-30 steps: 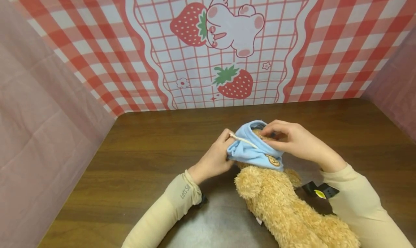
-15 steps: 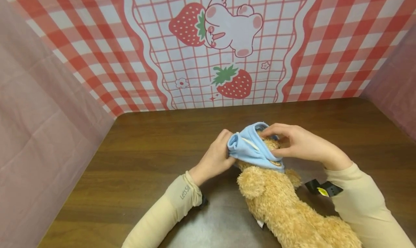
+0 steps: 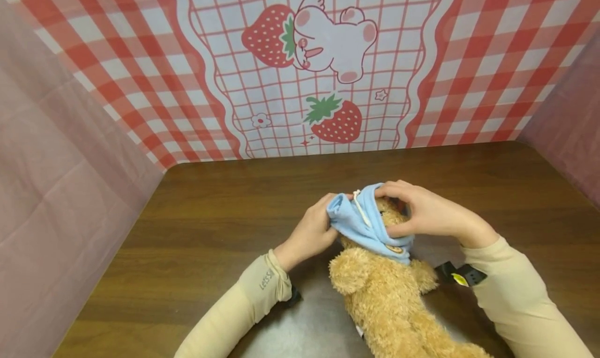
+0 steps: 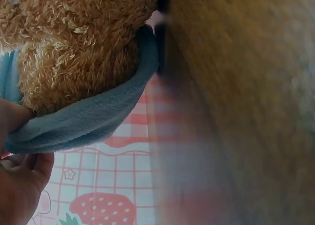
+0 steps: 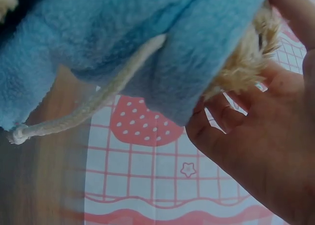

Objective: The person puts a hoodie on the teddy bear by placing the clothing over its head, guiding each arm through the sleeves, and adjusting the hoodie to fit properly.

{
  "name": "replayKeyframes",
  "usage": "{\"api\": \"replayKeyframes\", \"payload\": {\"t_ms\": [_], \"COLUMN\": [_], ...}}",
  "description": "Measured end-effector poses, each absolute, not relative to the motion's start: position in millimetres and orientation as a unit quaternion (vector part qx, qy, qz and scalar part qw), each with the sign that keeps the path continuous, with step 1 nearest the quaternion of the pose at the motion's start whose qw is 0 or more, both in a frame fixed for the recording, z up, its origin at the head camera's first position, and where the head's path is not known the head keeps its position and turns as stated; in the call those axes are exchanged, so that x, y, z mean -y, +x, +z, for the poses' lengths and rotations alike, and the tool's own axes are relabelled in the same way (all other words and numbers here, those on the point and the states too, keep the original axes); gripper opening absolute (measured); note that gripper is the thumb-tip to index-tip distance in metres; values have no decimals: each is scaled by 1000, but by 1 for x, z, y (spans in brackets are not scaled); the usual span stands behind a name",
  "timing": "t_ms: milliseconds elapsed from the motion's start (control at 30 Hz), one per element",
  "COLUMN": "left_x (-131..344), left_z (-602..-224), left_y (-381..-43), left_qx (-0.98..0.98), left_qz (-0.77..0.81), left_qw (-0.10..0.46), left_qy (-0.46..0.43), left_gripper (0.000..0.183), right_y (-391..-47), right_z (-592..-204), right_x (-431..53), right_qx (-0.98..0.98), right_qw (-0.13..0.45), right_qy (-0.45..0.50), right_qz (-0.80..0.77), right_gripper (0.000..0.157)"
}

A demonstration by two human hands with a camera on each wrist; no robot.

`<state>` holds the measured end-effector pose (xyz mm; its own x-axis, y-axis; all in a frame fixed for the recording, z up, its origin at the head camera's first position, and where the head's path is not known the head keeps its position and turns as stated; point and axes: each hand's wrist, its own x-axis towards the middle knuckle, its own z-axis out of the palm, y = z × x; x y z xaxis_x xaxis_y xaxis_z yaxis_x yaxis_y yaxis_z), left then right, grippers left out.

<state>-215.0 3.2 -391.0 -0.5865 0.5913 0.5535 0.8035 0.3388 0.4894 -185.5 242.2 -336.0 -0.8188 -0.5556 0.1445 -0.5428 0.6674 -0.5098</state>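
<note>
A tan plush teddy bear (image 3: 386, 306) lies on the table, its head partly inside a small light-blue hoodie (image 3: 351, 220) with a cream drawstring (image 3: 362, 209). My left hand (image 3: 308, 232) pinches the hoodie's left side; in the left wrist view, its fingers (image 4: 42, 168) hold the blue hem (image 4: 98, 116) below the brown fur. Around the neck opening curls my right hand (image 3: 433, 209), fingers at the top edge and thumb at the lower edge. Fur shows through that opening in the right wrist view, beside my right fingers (image 5: 206, 136). The small face patch is partly covered.
The dark wooden table (image 3: 211, 233) meets a red-checked cloth backdrop (image 3: 286, 113) with strawberry prints. Pink cloth (image 3: 70, 181) hangs at the left, and more at the right. A black strap piece (image 3: 461, 273) sits by my right sleeve.
The hoodie's opening has slid down, showing more of the bear's head. My right hand has shifted slightly downward with it. The bear's body has moved a little left and down.
</note>
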Motion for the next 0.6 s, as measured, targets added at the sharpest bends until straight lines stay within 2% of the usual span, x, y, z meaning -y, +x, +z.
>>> {"api": "replayKeyframes", "payload": {"t_ms": [200, 600], "left_x": [-1, -2], "left_z": [-392, -395], "left_y": [-217, -214], "left_qx": [809, 819], "left_qz": [-362, -376], "left_qw": [147, 133], "left_qy": [-439, -412], "left_gripper": [39, 35], "right_y": [-187, -184], "right_z": [-339, -341], "right_x": [-242, -240], "right_qx": [-900, -901], "right_qw": [18, 30], "right_qy": [-327, -324], "right_qz": [-287, -288], "right_gripper": [53, 61]}}
